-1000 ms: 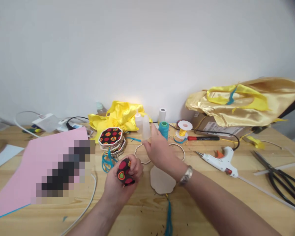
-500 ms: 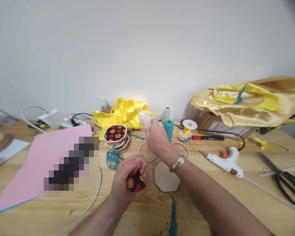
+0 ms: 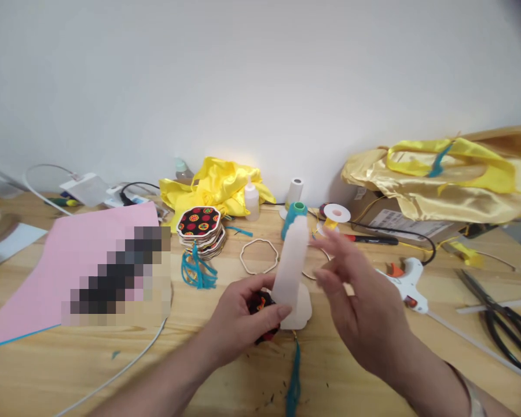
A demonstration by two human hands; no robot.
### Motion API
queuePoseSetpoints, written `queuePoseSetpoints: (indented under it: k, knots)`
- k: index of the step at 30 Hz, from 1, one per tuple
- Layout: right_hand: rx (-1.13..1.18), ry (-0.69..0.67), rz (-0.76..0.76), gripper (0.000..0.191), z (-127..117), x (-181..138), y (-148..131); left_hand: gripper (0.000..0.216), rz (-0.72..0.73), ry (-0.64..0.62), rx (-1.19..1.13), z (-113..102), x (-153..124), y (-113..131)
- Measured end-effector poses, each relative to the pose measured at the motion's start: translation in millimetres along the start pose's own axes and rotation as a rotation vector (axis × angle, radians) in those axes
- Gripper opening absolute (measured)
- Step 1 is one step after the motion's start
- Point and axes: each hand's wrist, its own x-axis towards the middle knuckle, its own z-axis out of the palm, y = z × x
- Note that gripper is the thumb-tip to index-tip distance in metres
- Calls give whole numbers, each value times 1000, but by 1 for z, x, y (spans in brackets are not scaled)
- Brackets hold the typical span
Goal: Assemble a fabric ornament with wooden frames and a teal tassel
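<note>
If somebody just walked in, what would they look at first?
Probably the shiny yellow cloth, bunched at the back of the table, just behind the stack of patterned pieces. Next, perhaps, the tall whitish object in the left hand, near the middle, with the right hand open beside it. The big pink sheet on the left stands out too.

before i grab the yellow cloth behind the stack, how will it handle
Probably floppy: the yellow cloth lies in loose folds. Its sheen suggests it may feel slippery. Dragging it forward could tip the bottle, which stands upright in front.
</note>
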Motion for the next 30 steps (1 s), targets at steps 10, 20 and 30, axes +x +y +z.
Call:
queuePoseSetpoints:
  k: [10, 20, 30]
  knots:
    - [-560, -14, -731, 28, 9, -14, 25, 24, 139, -223, 262, 0, -5, 2]
    - [223, 18, 290, 30, 10, -5, 24, 16, 618, -153, 998, -1, -7, 0]
    - [591, -65, 544, 22, 29, 0, 25, 23, 505, -236, 1131, 7, -9, -8]
